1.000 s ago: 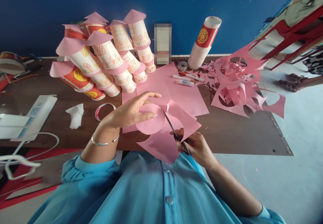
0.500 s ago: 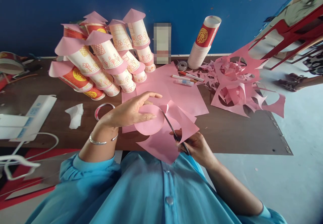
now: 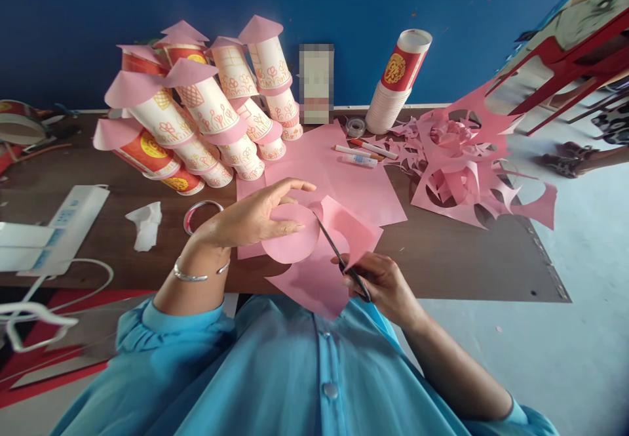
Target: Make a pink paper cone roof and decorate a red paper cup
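Note:
My left hand [image 3: 260,216] holds a round pink paper disc [image 3: 293,244], with the thumb on top and the fingers behind its upper edge. My right hand [image 3: 388,285] is closed on the handles of dark scissors [image 3: 334,247]. The scissor blades reach up to the disc's right edge, where a curved strip of pink paper [image 3: 351,226] hangs off to the right. Below the disc, a lower flap of pink paper [image 3: 314,288] extends over the table's front edge.
Decorated paper cups with pink cone tops [image 3: 196,105] stand stacked at the back left. Cup stack [image 3: 388,105], tape roll [image 3: 356,126], markers [image 3: 373,149] and pink scraps [image 3: 457,180] lie farther right. A power strip [image 3: 73,226] is at the left.
The pink strip right of the scissors has folded and shifted left, away from over my right hand. My left hand and the disc stay in nearly the same place.

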A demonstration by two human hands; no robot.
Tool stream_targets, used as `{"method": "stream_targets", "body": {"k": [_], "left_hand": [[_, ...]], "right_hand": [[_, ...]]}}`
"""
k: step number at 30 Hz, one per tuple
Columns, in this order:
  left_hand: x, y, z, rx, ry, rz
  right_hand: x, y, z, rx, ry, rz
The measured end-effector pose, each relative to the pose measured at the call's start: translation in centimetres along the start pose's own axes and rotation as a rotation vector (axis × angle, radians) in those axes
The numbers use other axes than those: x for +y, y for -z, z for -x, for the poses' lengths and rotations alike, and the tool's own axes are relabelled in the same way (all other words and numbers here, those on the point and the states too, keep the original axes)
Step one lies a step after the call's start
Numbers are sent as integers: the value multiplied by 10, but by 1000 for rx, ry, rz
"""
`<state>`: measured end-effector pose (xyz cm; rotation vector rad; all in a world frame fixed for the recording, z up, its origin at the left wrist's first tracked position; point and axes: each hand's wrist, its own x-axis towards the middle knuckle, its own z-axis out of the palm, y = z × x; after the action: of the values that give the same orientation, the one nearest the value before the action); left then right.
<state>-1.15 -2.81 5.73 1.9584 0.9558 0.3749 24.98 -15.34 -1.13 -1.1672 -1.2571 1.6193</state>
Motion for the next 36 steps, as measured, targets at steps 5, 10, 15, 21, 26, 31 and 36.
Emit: {"method": "stream_targets", "body": {"k": [5,10,15,21,26,31,36], "left_hand": [[-2,1,1,36,21,23],[-6,-4,4,144,11,111],[-12,-8,8,209,13,198],[-17,-9,12,292,67,202],[-23,-11,13,359,88,256],[-23,-15,10,397,131,413],[-28,-16,5,484,119,443]], "right_hand": [[2,1,-2,71,9,-6],[4,3,-4,195,8,-35],[11,12,-10,312,134,59],[25,32,-20,441,325,508],[26,45,-20,485,429,966],[14,61,-18,546,545,1097],[4,64,-18,491,597,1136]]}}
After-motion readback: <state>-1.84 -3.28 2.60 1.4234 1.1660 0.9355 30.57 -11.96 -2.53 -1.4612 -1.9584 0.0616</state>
